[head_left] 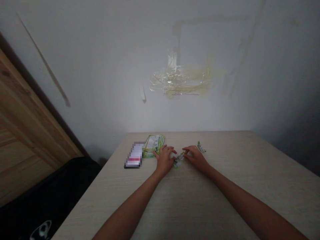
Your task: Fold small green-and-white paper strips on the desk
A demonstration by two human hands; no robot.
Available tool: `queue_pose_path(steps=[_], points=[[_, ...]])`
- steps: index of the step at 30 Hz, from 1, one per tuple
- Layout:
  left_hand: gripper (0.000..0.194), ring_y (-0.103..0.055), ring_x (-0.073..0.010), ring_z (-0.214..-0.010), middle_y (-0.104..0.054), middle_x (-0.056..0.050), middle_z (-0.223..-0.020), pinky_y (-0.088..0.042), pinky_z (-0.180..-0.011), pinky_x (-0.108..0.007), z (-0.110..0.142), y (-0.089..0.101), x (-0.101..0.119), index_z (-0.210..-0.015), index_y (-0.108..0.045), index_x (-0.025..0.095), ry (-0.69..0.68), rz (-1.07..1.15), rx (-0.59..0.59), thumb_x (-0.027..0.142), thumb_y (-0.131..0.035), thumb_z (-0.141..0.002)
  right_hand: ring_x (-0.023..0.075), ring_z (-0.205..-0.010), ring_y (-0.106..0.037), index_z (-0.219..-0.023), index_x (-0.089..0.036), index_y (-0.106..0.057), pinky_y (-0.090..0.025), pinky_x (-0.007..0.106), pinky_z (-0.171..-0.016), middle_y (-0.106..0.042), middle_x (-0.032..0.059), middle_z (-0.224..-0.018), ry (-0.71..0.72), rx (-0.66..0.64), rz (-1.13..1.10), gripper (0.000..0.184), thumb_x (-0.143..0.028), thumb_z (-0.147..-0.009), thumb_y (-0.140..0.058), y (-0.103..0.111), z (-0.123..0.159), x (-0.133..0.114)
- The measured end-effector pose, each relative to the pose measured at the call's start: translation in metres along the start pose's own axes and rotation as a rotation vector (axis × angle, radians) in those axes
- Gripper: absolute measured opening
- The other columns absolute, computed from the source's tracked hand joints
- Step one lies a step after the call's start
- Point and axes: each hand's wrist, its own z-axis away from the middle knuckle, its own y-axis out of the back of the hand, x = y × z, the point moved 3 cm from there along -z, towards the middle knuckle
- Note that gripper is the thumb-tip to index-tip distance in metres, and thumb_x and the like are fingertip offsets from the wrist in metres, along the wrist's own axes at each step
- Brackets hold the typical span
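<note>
A small green and white printed piece [178,160], maybe a folded paper or wrapper, lies on the table between my hands. My left hand [165,160] is bent over its left end, thumb and finger closed at its edge, with the outer fingers spread toward a stack. My right hand [196,158] pinches the upper right end between thumb and fingertips. Just left of my left hand is that fanned stack of green and white printed sheets or packets [153,144]. Another small folded green and white piece [201,147] rests beyond my right hand.
A phone [134,155] with a blurred screen lies left of the stack. The pale wooden table [172,206] meets a wall [105,66] with peeling clear tape [185,78]. At the left are a wooden panel [22,126] and a black cloth item [55,186].
</note>
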Motion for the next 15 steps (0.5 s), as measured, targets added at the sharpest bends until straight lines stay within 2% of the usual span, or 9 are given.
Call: queue_pose_path(steps=[3,6,11,15], points=[[0.024,-0.034,-0.028,-0.136,-0.062,-0.001,-0.126,0.006,-0.11,-0.07,0.0,0.0,0.001,-0.096,-0.068,0.031,-0.019,-0.006,0.021,0.014,-0.063,-0.08,0.0227,-0.09,-0.06,-0.093,-0.021,-0.068,-0.046,0.04,-0.086,-0.067,0.0054,-0.087,0.017,-0.015,0.0,0.013,-0.029,-0.085,-0.062,0.001,-0.001,-0.002],[0.024,-0.035,-0.0273,-0.135,-0.062,0.0,-0.126,0.005,-0.11,-0.069,0.0,0.0,0.001,-0.098,-0.068,0.033,-0.032,-0.011,0.042,0.017,-0.064,-0.081,0.0224,-0.088,-0.059,-0.083,-0.02,-0.067,-0.045,0.04,-0.086,-0.067,0.0051,-0.085,0.0,-0.018,-0.001,0.011,-0.03,-0.085,-0.062,0.001,-0.001,0.0],[0.03,-0.039,-0.0271,-0.133,-0.064,-0.002,-0.124,-0.001,-0.112,-0.067,-0.001,0.001,-0.002,-0.112,-0.063,0.034,-0.015,-0.021,0.121,0.034,-0.068,-0.082,0.0239,-0.092,-0.058,-0.082,-0.02,-0.065,-0.043,0.043,-0.089,-0.067,0.0066,-0.088,-0.085,0.05,0.006,0.015,-0.032,-0.085,-0.058,0.001,-0.002,0.009],[0.025,-0.038,-0.0283,-0.132,-0.063,-0.003,-0.125,-0.003,-0.112,-0.067,-0.001,0.001,-0.004,-0.105,-0.067,0.033,0.011,-0.045,0.138,0.039,-0.068,-0.081,0.0245,-0.092,-0.058,-0.086,-0.02,-0.064,-0.043,0.045,-0.09,-0.066,0.0072,-0.09,-0.136,0.142,0.008,0.019,-0.035,-0.087,-0.054,0.005,-0.001,0.011]])
